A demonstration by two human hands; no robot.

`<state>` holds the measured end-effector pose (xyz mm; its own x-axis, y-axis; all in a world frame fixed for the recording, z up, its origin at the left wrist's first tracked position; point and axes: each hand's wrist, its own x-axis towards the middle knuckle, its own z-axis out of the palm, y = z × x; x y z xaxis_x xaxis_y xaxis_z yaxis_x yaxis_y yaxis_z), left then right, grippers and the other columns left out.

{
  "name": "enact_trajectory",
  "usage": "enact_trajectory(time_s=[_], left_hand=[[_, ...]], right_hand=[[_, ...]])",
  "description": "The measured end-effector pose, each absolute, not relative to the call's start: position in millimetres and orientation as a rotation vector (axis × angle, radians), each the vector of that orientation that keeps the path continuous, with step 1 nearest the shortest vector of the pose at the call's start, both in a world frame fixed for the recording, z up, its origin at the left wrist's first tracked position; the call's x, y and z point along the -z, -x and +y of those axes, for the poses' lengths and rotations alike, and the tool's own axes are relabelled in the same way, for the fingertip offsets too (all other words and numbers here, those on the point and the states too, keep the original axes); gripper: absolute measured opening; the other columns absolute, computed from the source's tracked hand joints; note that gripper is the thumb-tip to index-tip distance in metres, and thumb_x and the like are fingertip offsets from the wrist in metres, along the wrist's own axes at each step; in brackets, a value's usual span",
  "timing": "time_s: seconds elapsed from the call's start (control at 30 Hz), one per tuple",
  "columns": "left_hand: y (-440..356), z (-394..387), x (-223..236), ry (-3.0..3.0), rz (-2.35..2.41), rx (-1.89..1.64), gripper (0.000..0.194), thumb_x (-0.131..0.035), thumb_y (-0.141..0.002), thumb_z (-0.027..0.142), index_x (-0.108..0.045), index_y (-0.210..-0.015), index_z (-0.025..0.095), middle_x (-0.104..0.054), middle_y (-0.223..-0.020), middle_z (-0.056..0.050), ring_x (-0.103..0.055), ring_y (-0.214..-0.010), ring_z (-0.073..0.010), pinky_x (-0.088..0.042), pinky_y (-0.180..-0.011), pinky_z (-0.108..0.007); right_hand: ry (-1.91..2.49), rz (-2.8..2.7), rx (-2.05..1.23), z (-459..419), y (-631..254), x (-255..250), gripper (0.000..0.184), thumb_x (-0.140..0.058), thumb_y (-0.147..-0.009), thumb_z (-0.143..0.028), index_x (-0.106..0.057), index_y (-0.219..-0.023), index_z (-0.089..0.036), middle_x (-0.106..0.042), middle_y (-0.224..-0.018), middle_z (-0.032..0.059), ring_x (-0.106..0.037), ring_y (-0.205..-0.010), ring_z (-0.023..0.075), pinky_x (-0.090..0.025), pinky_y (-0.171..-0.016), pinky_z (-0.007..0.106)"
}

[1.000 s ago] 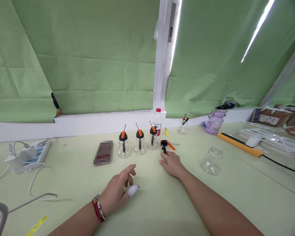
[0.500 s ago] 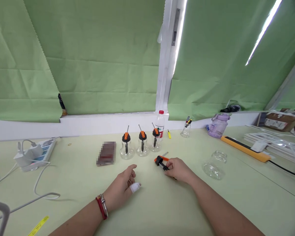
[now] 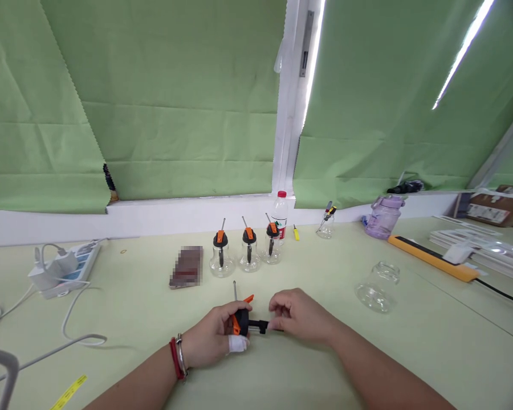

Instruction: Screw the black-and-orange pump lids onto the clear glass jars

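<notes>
My left hand (image 3: 214, 333), a white wrap on its thumb, is closed around the black cap of a dispenser top (image 3: 241, 322). This piece has orange parts and a thin metal spout that points up and away. Its black stem extends right to my right hand (image 3: 299, 315), whose curled fingers and thumb pinch the far end. Beyond my hands stand three glass dispensers, a left one (image 3: 221, 262), a middle one (image 3: 249, 259) and a right one (image 3: 272, 250), each with a black and orange top. Right of my right hand is a glass jar (image 3: 378, 290) without a top.
A phone-like flat object (image 3: 187, 267), blurred out, lies left of the dispensers. Behind them are a red-capped bottle (image 3: 281, 208) and a small jar with tools (image 3: 326, 228). A purple jug (image 3: 383, 219) and an orange power strip (image 3: 431, 259) sit right; a white power strip (image 3: 85, 265) lies left.
The dispenser top has moved left and nearer, turning so its stem points right. My left hand has closed on its cap, while my right hand has shifted to the stem's end.
</notes>
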<state>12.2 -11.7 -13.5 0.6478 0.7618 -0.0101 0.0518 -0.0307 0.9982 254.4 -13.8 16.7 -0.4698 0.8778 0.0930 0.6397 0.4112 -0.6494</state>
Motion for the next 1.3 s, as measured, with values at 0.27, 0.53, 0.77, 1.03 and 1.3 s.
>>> enact_trajectory(time_s=[0.27,0.53,0.77,1.03,1.3], left_hand=[[-9,-5,19,-1.525,0.802,-0.675,0.056,-0.077,-0.066,0.029,-0.052,-0.116,0.018,-0.051,-0.080,0.001,-0.056,-0.076,-0.0180,-0.046,-0.071,-0.032],[-7,-3,22,-1.572,0.864,-0.697,0.054,-0.075,-0.067,0.025,-0.053,-0.116,0.018,-0.048,-0.080,0.001,-0.052,-0.073,-0.0166,-0.044,-0.067,-0.029],[-9,-2,14,-1.577,0.982,-0.873,0.047,-0.072,-0.069,0.030,-0.055,-0.111,0.016,-0.049,-0.079,0.000,-0.048,-0.070,-0.0155,-0.042,-0.064,-0.028],[-8,-2,5,-1.586,1.017,-1.093,0.043,-0.072,-0.069,0.029,-0.057,-0.108,0.018,-0.053,-0.085,-0.003,-0.050,-0.075,-0.0178,-0.044,-0.068,-0.029],[-2,-2,6,-1.550,0.975,-1.221,0.037,-0.068,-0.075,0.028,-0.057,-0.109,0.019,-0.055,-0.096,-0.007,-0.053,-0.083,-0.0204,-0.047,-0.073,-0.032]], right_hand=[[1.642,-1.224,0.827,9,-330,-43,0.023,-0.055,-0.080,-0.032,-0.063,-0.095,-0.017,-0.049,-0.129,0.0150,-0.032,-0.123,0.0390,-0.019,-0.094,0.055],[1.925,-0.890,0.623,28,-397,-18,0.023,-0.055,-0.069,-0.027,-0.061,-0.089,-0.018,-0.057,-0.108,0.0140,-0.050,-0.094,0.0344,-0.033,-0.080,0.050],[1.497,-1.422,0.360,42,-354,-3,0.029,-0.053,-0.074,-0.023,-0.054,-0.102,-0.016,-0.052,-0.104,0.0117,-0.054,-0.088,0.0240,-0.045,-0.083,0.039],[1.364,-1.720,-0.479,20,-280,8,0.085,-0.063,-0.075,-0.038,-0.011,-0.141,-0.031,-0.045,-0.134,0.0085,-0.047,-0.117,0.0257,-0.035,-0.100,0.046],[1.268,-1.991,-0.882,26,-280,23,0.090,-0.076,-0.060,-0.044,-0.032,-0.135,-0.023,-0.045,-0.132,0.0113,-0.043,-0.121,0.0302,-0.034,-0.100,0.047]])
